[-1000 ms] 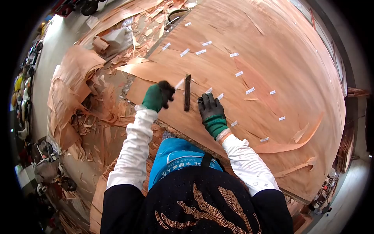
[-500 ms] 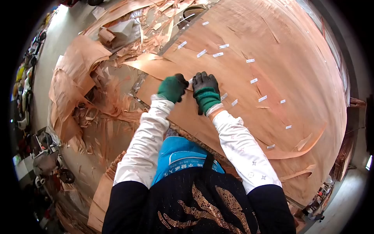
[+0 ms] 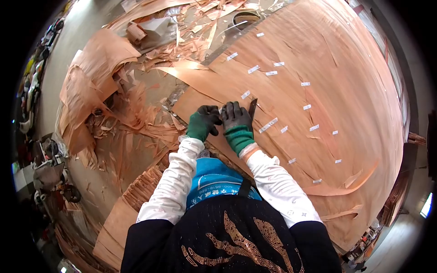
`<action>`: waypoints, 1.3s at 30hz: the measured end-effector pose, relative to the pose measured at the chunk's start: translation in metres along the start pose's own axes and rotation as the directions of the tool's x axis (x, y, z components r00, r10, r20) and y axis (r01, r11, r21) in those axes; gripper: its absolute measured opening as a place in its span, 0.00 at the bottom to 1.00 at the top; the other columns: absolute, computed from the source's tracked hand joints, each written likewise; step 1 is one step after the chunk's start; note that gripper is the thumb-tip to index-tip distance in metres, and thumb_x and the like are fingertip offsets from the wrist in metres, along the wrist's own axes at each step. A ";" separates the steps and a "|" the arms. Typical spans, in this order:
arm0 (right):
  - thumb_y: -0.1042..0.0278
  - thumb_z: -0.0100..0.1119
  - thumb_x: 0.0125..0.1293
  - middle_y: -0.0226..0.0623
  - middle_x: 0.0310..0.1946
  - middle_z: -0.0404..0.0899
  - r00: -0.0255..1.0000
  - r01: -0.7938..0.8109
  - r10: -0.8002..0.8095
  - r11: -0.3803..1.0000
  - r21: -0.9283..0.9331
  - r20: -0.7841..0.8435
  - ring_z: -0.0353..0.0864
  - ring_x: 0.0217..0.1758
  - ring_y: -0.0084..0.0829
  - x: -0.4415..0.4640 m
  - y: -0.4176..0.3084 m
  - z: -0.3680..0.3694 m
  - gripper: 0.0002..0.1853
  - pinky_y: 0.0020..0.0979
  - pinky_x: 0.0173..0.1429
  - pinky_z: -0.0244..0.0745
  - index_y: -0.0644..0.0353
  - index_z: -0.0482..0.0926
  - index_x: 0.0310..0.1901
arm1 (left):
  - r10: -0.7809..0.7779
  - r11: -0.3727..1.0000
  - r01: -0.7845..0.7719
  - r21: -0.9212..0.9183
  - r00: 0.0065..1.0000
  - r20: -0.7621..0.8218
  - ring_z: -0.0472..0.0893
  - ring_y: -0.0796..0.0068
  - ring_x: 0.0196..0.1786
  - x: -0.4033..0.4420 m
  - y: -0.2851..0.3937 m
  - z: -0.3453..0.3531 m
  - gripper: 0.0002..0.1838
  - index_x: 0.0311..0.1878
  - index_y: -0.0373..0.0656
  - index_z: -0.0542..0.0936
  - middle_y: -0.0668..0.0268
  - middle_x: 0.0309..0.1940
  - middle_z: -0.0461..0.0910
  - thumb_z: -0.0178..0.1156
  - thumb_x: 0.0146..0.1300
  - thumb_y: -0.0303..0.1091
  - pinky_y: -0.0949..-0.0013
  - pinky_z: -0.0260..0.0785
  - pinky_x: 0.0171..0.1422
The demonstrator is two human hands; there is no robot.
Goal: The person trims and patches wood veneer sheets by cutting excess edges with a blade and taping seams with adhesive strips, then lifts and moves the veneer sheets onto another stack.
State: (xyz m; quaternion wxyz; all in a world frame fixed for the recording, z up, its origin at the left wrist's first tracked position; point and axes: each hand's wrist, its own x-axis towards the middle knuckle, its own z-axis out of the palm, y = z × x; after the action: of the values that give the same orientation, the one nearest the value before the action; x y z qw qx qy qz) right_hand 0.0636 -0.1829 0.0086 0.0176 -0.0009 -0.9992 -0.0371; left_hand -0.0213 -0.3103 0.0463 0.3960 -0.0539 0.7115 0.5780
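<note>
Both my hands wear green gloves with dark grey fingers and work close together over a wide sheet of wood veneer [image 3: 291,109]. My left hand [image 3: 204,123] is closed, its fingertips pinching a small piece of white tape [image 3: 221,110]. Beside it, my right hand [image 3: 237,120] lies knuckles up with fingers bent over the veneer. A flat dark blade-like tool [image 3: 253,108] sticks out on the right of that hand, its grip hidden in the palm. A strip of white tape [image 3: 246,94] is stuck just ahead of the right fingers, and a longer tape strip [image 3: 268,125] lies to their right.
Several more white tape pieces dot the sheet. Torn veneer scraps [image 3: 132,111] and a bent veneer piece [image 3: 98,68] litter the floor at left. A round dark container [image 3: 246,20] stands beyond the sheet's far edge. A veneer stack [image 3: 144,184] is near my left elbow.
My hands have moved nearer my body along the veneer. A tape strip now shows ahead of them, where they were. The dark tool now sticks out forward on the right hand's right side.
</note>
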 end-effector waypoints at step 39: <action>0.64 0.46 0.66 0.35 0.61 0.70 0.996 -0.008 0.012 0.999 0.048 -0.086 0.64 0.68 0.35 0.115 -0.035 0.018 0.16 0.39 0.65 0.64 0.52 0.78 0.52 | -0.175 0.976 0.187 -0.108 0.978 0.111 0.81 0.67 0.23 0.074 0.034 -0.108 0.11 0.45 0.34 0.75 0.55 0.29 0.82 0.59 0.61 0.29 0.68 0.71 0.20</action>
State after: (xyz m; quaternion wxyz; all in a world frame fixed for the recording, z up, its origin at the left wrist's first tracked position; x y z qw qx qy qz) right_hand -0.0521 -0.2167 -0.0074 0.0607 -0.0041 -0.9981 -0.0134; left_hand -0.1438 -0.3644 0.0286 0.4784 -0.1125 0.6474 0.5826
